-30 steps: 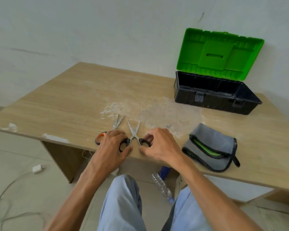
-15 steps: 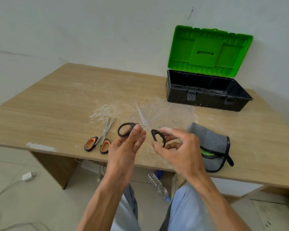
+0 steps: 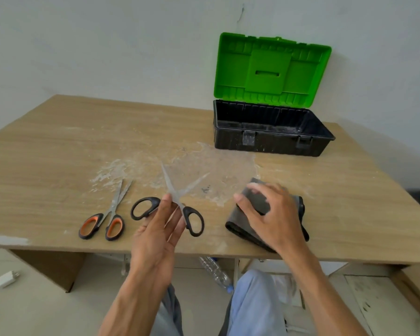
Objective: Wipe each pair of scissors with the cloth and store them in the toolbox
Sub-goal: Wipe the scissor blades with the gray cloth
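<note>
My left hand [image 3: 159, 229] pinches the black-handled scissors [image 3: 194, 220] near their pivot and holds them above the table's front edge, blades spread and pointing away from me. To their left, the orange-and-black scissors [image 3: 107, 220] lie flat on the table, blades nearly together. My right hand [image 3: 269, 214] rests on the folded grey cloth [image 3: 257, 202] at the front right, its fingers curling over the cloth's far edge. The toolbox [image 3: 269, 141], black with a green lid raised against the wall, stands open at the back right; what shows of its inside is bare.
The wooden table [image 3: 58, 154] has a patch of white dried residue in the middle. Below the table lie a plastic bottle [image 3: 215, 272] and a white charger with cable [image 3: 6, 278] on the floor. My knees are under the front edge.
My right hand let go of the black-handled scissors and moved right onto the grey cloth. My left hand keeps the scissors lifted, their blades now spread wide.
</note>
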Tool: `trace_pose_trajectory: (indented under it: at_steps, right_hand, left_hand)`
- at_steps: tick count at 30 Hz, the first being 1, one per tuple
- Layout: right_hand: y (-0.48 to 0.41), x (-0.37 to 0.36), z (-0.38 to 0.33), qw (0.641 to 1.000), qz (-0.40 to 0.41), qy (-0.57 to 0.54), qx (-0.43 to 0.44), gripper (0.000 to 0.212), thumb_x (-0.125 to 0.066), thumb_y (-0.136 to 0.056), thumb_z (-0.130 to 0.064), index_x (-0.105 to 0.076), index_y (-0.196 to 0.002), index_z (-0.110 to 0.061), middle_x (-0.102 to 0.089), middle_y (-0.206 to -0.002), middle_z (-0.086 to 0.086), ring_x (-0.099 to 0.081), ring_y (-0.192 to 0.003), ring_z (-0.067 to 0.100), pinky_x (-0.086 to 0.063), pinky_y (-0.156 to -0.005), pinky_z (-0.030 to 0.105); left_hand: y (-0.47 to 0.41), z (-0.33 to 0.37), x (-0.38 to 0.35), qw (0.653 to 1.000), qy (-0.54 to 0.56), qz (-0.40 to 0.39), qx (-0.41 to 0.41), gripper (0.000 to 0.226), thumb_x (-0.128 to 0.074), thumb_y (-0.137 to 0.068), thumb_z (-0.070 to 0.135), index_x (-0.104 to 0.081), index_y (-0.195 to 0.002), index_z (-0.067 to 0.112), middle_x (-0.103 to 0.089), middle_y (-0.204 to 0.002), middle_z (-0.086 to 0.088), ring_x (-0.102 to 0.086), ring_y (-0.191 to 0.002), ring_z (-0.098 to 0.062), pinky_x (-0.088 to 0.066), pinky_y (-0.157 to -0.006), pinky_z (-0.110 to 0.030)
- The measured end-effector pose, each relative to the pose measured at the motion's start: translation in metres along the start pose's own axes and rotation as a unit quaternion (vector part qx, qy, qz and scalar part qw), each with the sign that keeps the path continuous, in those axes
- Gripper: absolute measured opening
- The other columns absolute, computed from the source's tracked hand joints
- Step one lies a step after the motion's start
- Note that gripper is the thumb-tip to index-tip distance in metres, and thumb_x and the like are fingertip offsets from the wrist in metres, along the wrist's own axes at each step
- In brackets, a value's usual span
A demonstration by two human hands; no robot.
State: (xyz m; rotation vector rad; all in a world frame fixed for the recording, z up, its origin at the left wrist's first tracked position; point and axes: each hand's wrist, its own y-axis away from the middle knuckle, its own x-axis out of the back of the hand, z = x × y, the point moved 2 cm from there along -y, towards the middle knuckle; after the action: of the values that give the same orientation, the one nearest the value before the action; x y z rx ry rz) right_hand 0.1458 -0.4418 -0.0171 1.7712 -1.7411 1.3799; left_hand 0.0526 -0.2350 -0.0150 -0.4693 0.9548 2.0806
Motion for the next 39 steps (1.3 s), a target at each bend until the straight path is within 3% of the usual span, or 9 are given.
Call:
trace_pose_trajectory:
  at_steps: [5,9,13,16,21,26,33,36,39]
  right_hand:
    - [-0.017,-0.009,0.036,0.974,-0.101,0.190,-0.068,0.073,-0.057,-0.091,-0.072,-0.063,-0.142,-0.019,-0.060,-0.136,0.001,-0.053,-0.125,0.023,-0.046,-0.099,0.037]
    - [-0.027,0.006,0.039,0.982,-0.057,0.163,-0.073,0.025,-0.052,-0.107,-0.035,-0.069,-0.112,-0.019,-0.069,-0.106,0.004,-0.065,-0.103,0.022,-0.045,-0.078,0.030]
    - [-0.036,0.024,0.037,0.989,-0.050,0.096,-0.098,0.045,-0.025,-0.106,-0.055,-0.049,-0.094,-0.018,-0.057,-0.082,0.005,-0.059,-0.079,0.025,-0.039,-0.063,0.031]
    - [-0.034,0.044,0.028,0.980,-0.151,0.063,-0.117,0.050,-0.053,-0.093,-0.071,-0.049,-0.103,-0.022,-0.057,-0.093,-0.006,-0.058,-0.083,0.012,-0.044,-0.065,0.026]
    - [-0.026,0.090,0.006,0.993,-0.070,0.012,-0.096,0.030,-0.078,-0.093,-0.025,-0.054,-0.075,-0.022,-0.054,-0.064,-0.005,-0.051,-0.053,0.001,-0.044,-0.051,0.009]
    - [-0.017,0.133,-0.025,0.993,-0.064,-0.059,-0.080,0.024,-0.071,-0.092,-0.040,-0.064,-0.078,-0.022,-0.061,-0.059,-0.006,-0.054,-0.052,0.005,-0.040,-0.051,0.031]
    - [0.009,0.145,-0.080,0.992,-0.101,-0.032,0.071,0.017,-0.060,-0.089,-0.051,-0.059,-0.084,-0.035,-0.061,-0.067,-0.012,-0.058,-0.052,0.011,-0.047,-0.046,0.019]
    - [0.023,0.130,-0.089,0.982,-0.135,-0.017,0.130,0.028,-0.061,-0.097,-0.057,-0.066,-0.111,-0.034,-0.067,-0.119,-0.020,-0.067,-0.109,0.001,-0.060,-0.089,0.028]
    - [0.033,0.112,-0.096,0.957,-0.221,-0.028,0.185,0.032,-0.060,-0.091,-0.068,-0.048,-0.092,-0.038,-0.056,-0.145,-0.016,-0.056,-0.132,0.002,-0.056,-0.097,0.031]
  left_hand:
    - [0.008,0.000,-0.004,0.999,-0.018,-0.006,0.038,0.017,-0.068,-0.089,0.028,-0.074,-0.101,0.018,-0.078,-0.080,0.006,-0.073,-0.065,-0.005,-0.059,-0.061,-0.019]
    - [0.011,-0.004,-0.003,0.997,-0.063,-0.012,0.045,0.019,-0.072,-0.083,0.029,-0.077,-0.098,0.018,-0.079,-0.088,0.003,-0.071,-0.065,-0.004,-0.057,-0.067,-0.023]
    - [0.013,-0.008,0.001,0.995,-0.084,-0.044,0.041,0.035,-0.078,-0.070,0.022,-0.078,-0.102,0.010,-0.077,-0.098,-0.003,-0.068,-0.081,-0.011,-0.052,-0.079,-0.028]
    - [0.015,-0.012,0.000,0.991,-0.110,-0.059,0.037,0.032,-0.079,-0.072,0.019,-0.078,-0.101,0.007,-0.075,-0.091,-0.006,-0.065,-0.078,-0.013,-0.051,-0.081,-0.032]
    - [0.029,-0.007,-0.010,0.983,-0.170,-0.072,-0.011,0.019,-0.078,-0.067,0.022,-0.081,-0.081,0.009,-0.077,-0.085,-0.013,-0.069,-0.069,-0.014,-0.054,-0.057,-0.025]
    - [0.048,0.000,-0.018,0.969,-0.223,-0.089,-0.052,0.022,-0.080,-0.060,0.025,-0.082,-0.079,0.015,-0.078,-0.082,-0.013,-0.073,-0.074,-0.017,-0.054,-0.057,-0.025]
    - [0.062,0.010,-0.037,0.955,-0.253,-0.109,-0.105,0.013,-0.081,-0.062,0.023,-0.081,-0.074,0.017,-0.078,-0.074,-0.008,-0.075,-0.068,-0.015,-0.054,-0.053,-0.016]
    - [0.065,0.016,-0.041,0.957,-0.238,-0.115,-0.116,0.012,-0.080,-0.064,0.018,-0.080,-0.073,0.009,-0.078,-0.074,-0.010,-0.074,-0.067,-0.016,-0.057,-0.055,-0.018]
    - [0.065,0.022,-0.041,0.959,-0.230,-0.112,-0.123,0.014,-0.079,-0.064,0.018,-0.079,-0.073,0.007,-0.077,-0.075,-0.013,-0.069,-0.063,-0.014,-0.055,-0.055,-0.017]
